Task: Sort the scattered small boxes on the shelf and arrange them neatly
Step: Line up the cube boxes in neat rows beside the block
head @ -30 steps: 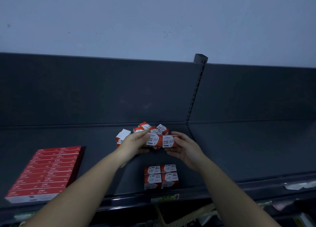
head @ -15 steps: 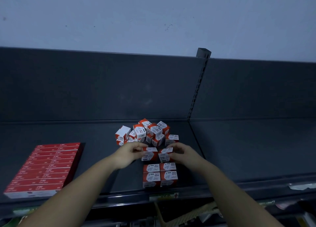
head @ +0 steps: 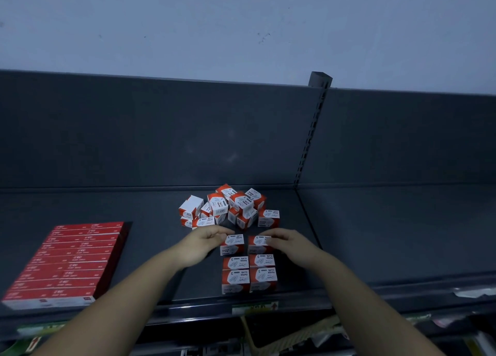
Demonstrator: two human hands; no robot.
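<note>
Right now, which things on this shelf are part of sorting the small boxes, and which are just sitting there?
Part of the job:
- left hand on one box
- right hand on another box
- neat stack at the shelf front
- loose pile behind

Just sitting there:
- flat red packs
- price tag

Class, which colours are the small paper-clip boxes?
Red and white small cardboard paper-clip boxes, clearest in head view.
</note>
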